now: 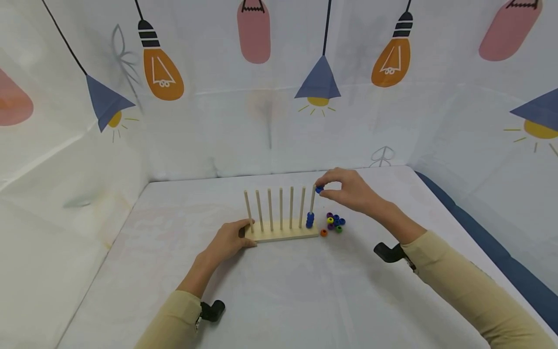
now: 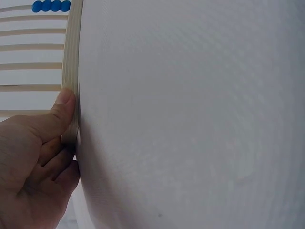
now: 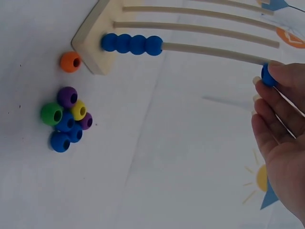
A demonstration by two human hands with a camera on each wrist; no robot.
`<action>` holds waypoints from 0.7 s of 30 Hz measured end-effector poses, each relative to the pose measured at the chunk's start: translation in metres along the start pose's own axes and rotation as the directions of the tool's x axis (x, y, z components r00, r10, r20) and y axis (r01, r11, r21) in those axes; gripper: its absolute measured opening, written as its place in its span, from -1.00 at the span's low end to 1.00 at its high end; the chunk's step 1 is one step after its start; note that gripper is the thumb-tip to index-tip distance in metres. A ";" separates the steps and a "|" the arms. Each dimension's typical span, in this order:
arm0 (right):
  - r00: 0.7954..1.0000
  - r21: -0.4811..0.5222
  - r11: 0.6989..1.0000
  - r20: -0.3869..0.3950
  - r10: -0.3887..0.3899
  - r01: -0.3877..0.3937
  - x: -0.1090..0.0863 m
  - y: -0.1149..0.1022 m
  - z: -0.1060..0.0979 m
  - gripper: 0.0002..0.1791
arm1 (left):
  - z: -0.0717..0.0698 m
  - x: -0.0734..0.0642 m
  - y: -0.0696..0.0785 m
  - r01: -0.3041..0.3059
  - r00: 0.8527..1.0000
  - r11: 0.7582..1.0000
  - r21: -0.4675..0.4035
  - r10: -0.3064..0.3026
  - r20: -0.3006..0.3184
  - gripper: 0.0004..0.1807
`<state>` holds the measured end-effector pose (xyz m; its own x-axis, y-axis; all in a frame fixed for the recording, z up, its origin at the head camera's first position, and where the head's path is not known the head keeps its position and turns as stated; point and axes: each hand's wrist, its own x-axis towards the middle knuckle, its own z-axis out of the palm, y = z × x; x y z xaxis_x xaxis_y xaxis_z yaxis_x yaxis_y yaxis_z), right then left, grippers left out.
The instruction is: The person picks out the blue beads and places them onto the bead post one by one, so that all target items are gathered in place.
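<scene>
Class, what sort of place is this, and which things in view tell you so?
Probably a screened-off tabletop work booth: white sheeting printed with lamps rises behind and beside a white table bearing a wooden peg rack.

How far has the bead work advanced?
Done: four blue beads sit on the rightmost peg. In hand: the right hand pinches another blue bead near that peg's tip; the left hand grips the base. Apparently remaining: loose beads beside the base; six bare pegs.
</scene>
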<state>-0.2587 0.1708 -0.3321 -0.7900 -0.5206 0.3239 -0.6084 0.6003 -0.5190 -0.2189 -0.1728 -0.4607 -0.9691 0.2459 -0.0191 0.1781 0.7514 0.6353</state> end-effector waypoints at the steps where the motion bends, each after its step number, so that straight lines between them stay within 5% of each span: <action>1: 1.000 0.000 1.000 0.001 0.004 -0.004 0.000 -0.001 -0.001 -0.78 | 0.000 0.000 0.000 -0.001 1.000 1.000 -0.001 0.001 0.000 -0.28; 21: 0.998 0.005 1.000 -0.059 -0.009 0.009 0.004 -0.011 -0.006 -0.78 | 0.001 0.000 -0.002 -0.013 1.000 1.000 -0.007 0.013 -0.005 -0.28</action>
<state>-0.2562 0.1660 -0.3203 -0.7877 -0.4891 0.3746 -0.6152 0.5926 -0.5200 -0.2194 -0.1735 -0.4621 -0.9675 0.2529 -0.0067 0.1899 0.7436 0.6411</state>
